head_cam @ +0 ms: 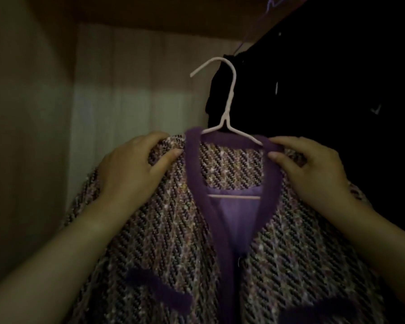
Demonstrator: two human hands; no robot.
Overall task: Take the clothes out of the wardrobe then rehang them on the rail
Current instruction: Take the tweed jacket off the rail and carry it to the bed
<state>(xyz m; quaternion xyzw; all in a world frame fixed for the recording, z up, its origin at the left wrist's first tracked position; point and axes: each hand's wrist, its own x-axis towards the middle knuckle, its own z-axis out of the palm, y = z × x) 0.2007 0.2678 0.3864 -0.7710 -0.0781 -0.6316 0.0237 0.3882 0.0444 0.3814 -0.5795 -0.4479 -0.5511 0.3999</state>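
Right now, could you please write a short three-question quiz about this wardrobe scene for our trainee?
1. True or false: only one hand grips the tweed jacket.
2. Where do the dark clothes hang? A) left of the jacket B) right of the jacket C) beneath it
3. Fill in: the trim round the jacket's neckline is ____.
Key: 1 false, the left hand and right hand each grip a shoulder; 2 B; 3 purple.
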